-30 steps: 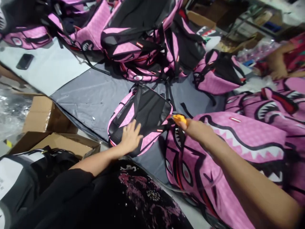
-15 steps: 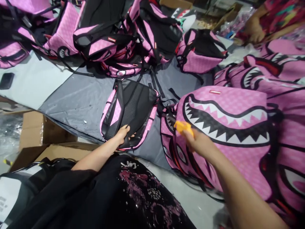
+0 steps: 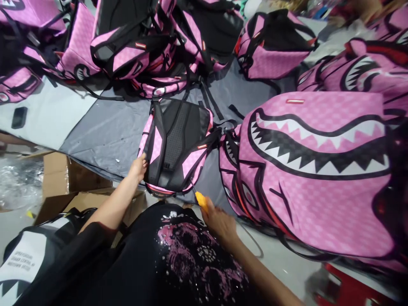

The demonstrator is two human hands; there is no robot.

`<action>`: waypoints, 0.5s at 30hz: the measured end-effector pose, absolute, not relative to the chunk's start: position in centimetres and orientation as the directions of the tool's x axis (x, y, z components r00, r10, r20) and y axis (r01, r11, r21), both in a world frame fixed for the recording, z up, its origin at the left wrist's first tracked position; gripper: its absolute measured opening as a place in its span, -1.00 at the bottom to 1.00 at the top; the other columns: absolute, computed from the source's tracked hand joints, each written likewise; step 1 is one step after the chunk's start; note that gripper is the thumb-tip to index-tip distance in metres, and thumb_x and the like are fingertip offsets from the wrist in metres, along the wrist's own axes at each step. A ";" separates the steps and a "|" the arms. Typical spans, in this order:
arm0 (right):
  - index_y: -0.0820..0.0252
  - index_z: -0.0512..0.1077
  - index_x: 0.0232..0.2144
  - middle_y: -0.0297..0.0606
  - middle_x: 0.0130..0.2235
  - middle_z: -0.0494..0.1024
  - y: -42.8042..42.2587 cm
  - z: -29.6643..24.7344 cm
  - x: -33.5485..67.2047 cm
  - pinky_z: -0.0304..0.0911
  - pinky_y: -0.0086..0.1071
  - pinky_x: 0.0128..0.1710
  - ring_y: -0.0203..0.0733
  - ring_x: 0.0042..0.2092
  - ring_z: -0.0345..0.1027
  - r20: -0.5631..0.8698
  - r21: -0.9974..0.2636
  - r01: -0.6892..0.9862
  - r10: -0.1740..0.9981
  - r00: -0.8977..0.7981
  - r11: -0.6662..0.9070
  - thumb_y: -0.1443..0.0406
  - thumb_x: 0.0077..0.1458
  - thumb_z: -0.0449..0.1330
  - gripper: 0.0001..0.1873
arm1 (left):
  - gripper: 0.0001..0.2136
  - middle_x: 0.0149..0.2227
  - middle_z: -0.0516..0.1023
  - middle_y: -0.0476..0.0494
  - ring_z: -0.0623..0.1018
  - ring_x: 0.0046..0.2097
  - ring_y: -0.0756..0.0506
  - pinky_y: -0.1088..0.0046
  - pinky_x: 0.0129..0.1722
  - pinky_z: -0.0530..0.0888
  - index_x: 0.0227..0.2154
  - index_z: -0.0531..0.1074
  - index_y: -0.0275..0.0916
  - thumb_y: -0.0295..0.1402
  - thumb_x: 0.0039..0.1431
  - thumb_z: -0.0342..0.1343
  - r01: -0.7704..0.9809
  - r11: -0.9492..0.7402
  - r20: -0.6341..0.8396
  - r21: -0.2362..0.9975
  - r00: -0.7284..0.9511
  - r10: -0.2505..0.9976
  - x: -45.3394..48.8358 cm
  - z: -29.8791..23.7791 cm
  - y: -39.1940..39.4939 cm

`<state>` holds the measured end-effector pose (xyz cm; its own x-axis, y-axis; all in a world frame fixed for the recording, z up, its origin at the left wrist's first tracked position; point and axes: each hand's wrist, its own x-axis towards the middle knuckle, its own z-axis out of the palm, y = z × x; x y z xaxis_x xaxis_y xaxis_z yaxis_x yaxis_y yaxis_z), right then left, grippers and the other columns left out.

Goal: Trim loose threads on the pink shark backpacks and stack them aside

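Observation:
A small pink backpack point(image 3: 178, 144) with a black padded back panel and black straps lies back-up on the grey table cover point(image 3: 105, 131), near the table's front edge. My left hand point(image 3: 138, 166) grips its lower left corner, fingers curled round the edge. My right hand point(image 3: 218, 221) is closed on a small orange-handled tool point(image 3: 201, 201) whose thin tip points up at the backpack's lower right edge. A large pink backpack with a shark-mouth print point(image 3: 315, 170) lies just right of the small one.
A pile of pink and black backpacks point(image 3: 153, 46) fills the back of the table, with more at the right point(image 3: 360, 72). A dark phone point(image 3: 19, 117) lies on the light cover at left. Open cardboard boxes point(image 3: 63, 178) stand below the table's left edge.
My left hand slid from the black back panel to the backpack's lower left corner and pulled it closer. My right hand with the orange tool came down from the big backpack to the small one's lower edge.

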<state>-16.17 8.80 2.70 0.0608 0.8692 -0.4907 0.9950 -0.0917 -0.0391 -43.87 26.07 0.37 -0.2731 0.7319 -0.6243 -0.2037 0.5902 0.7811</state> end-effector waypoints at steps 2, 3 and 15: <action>0.30 0.23 0.27 0.12 -0.28 0.56 9.8 -0.1 -17.4 0.31 -0.13 -0.33 0.17 -0.27 0.50 -0.396 -0.017 0.997 0.916 0.065 -0.077 0.13 0.31 -0.10 -0.42 | -0.76 -0.37 0.45 -0.19 0.55 -0.30 -0.09 0.35 -0.24 0.56 -0.15 0.37 -0.32 -0.34 0.34 -0.18 -0.301 0.682 -0.744 0.667 -0.214 0.633 -45.7 0.3 26.4; 0.33 0.22 0.28 0.12 -0.27 0.55 10.5 -1.3 -17.8 0.32 -0.13 -0.31 0.15 -0.26 0.49 -0.353 -0.022 0.996 0.933 0.070 -0.083 0.13 0.31 -0.11 -0.40 | -0.76 -0.42 0.41 -0.16 0.53 -0.37 -0.06 0.41 -0.31 0.55 -0.20 0.36 -0.33 -0.38 0.34 -0.21 -0.348 0.711 -0.787 0.612 -0.178 0.590 -46.3 0.4 26.5; 0.35 0.10 0.31 0.02 -0.24 0.58 15.8 -5.6 -15.4 0.27 -0.28 -0.30 -0.02 -0.29 0.47 -0.252 -0.109 0.991 0.967 0.046 -0.076 0.12 0.32 -0.12 -0.38 | -0.75 -0.46 0.49 -0.15 0.60 -0.34 -0.09 0.34 -0.16 0.57 -0.34 0.37 -0.31 -0.24 0.34 -0.06 -0.724 0.556 -0.753 0.408 0.077 0.653 -44.7 -2.5 26.5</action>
<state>-15.44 15.77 -5.59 0.0461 0.9666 -0.2520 0.9912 -0.0756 -0.1087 -44.72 26.53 -2.50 0.0765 0.6531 -0.7534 -0.7240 0.5559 0.4083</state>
